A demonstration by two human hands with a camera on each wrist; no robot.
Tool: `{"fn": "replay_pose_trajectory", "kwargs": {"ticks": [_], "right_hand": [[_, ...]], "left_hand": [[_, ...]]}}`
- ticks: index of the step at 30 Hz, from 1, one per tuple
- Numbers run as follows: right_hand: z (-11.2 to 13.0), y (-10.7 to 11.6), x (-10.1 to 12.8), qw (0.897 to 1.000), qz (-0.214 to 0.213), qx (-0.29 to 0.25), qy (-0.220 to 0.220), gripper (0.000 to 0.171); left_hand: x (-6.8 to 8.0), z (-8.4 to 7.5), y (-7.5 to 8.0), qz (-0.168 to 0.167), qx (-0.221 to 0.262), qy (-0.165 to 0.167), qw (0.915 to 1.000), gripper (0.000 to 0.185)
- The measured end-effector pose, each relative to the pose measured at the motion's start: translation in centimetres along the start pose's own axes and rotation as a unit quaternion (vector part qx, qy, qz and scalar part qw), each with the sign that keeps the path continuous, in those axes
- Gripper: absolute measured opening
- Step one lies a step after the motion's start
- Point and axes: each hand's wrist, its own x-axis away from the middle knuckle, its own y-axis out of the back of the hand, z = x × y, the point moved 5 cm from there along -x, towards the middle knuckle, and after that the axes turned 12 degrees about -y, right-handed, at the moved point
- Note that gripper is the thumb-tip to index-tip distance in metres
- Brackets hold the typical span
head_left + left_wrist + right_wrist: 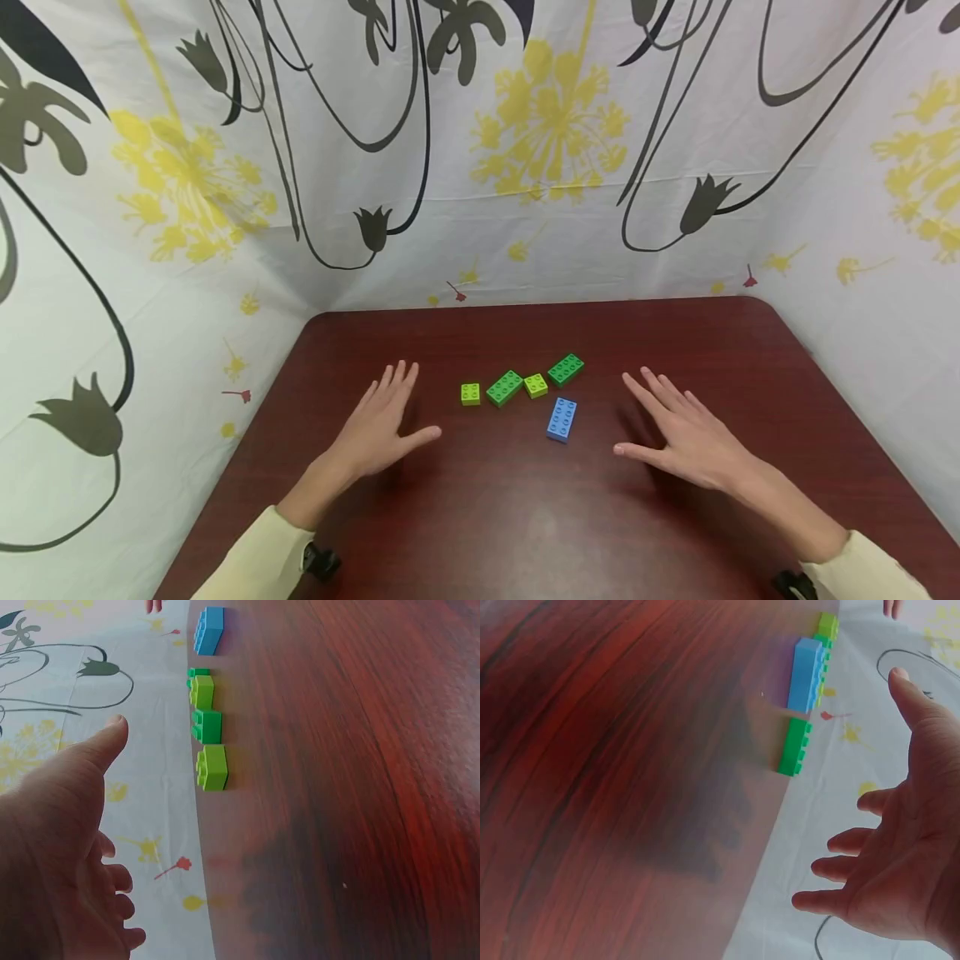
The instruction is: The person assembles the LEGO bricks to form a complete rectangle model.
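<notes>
Five bricks lie in a loose cluster mid-table, between your hands. From your left: a small lime brick (470,393), a long green brick (505,387), a second small lime brick (536,385), and another long green brick (566,369), running in a rough row that climbs slightly toward the far right. The middle pair look to be touching at a corner; the others sit just beside their neighbours. A blue brick (562,418) lies nearer you, just in front of the row's right end, long axis pointing away from you, apart from the rest. All studs face up.

Your left hand (382,425) hovers palm down, left of the cluster, fingers straight and together, thumb splayed toward the bricks. It grips nothing; the first lime brick is nearest. The left wrist view confirms the loose fingers and the outstretched thumb (105,742).

Your right hand (686,437) mirrors it on the right side, fingers spread and extended, thumb pointing inward, holding nothing. The blue brick and the far green brick are nearest. Whether either palm touches the wood, you cannot tell.

The dark red wooden table (487,525) carries it all. Pale yellow sleeves (251,558) cover your forearms. A white curtain with yellow flowers and black stems (540,125) encloses the table on three sides.
</notes>
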Motion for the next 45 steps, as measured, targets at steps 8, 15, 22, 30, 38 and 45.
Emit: {"fn": "replay_pose_trajectory", "kwargs": {"ticks": [8,15,22,30,38,45], "right_hand": [[1.1,-1.1,-2.0,1.0,0.011,-0.019,0.01,0.115],[1.7,-2.0,-4.2,0.997,0.025,-0.077,0.018,0.115],[2.1,-2.9,-6.7,0.99,0.038,-0.132,0.034,0.108],[2.8,-3.6,-8.8,0.985,0.042,-0.161,0.039,0.093],[2.9,-4.1,-10.7,0.983,0.021,-0.182,0.03,0.087],[2.7,-4.6,-11.8,0.981,0.027,-0.193,0.017,0.079]], "left_hand": [[-1.9,-0.6,-1.0,0.016,0.045,-0.002,0.9989,0.117],[-3.9,-1.4,-2.2,0.013,0.101,-0.008,0.9948,0.115],[-5.7,-2.2,-4.0,0.026,0.137,-0.022,0.99,0.111],[-7.7,-3.1,-5.6,0.028,0.153,-0.034,0.9872,0.104],[-9.5,-3.6,-6.5,0.014,0.14,-0.038,0.9893,0.093],[-10.2,-3.8,-7.0,0.022,0.117,-0.034,0.9923,0.081]]}}
